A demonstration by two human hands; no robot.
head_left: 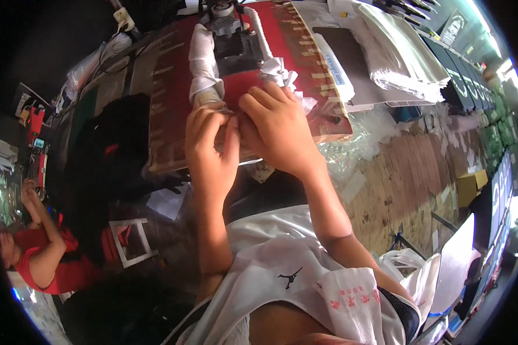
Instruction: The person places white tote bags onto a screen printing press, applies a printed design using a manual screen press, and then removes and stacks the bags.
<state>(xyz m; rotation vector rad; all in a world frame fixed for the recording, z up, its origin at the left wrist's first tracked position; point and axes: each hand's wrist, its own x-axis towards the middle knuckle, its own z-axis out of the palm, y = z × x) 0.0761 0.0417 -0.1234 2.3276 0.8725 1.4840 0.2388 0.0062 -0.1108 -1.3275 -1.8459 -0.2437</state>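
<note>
My left hand point(212, 138) is curled at the near end of a cloth-wrapped left bar point(202, 63) on a red board point(172, 69) with taped edges. My right hand point(276, 123) is beside it, fingers bent and pressed down near the board's front; what both hands grip is hidden beneath the fingers. Crumpled white cloth point(279, 73) sits just beyond my right hand, at the end of a thinner wrapped right bar point(261, 37). A dark metal fixture point(231, 46) lies between the two bars.
White sheets point(403, 57) are stacked at the upper right, above a worn wooden surface point(408, 178) with scraps and plastic film. Black material point(98, 144) lies left of the board. A co-worker in red point(52, 259) works at the lower left, beside a white frame point(131, 241).
</note>
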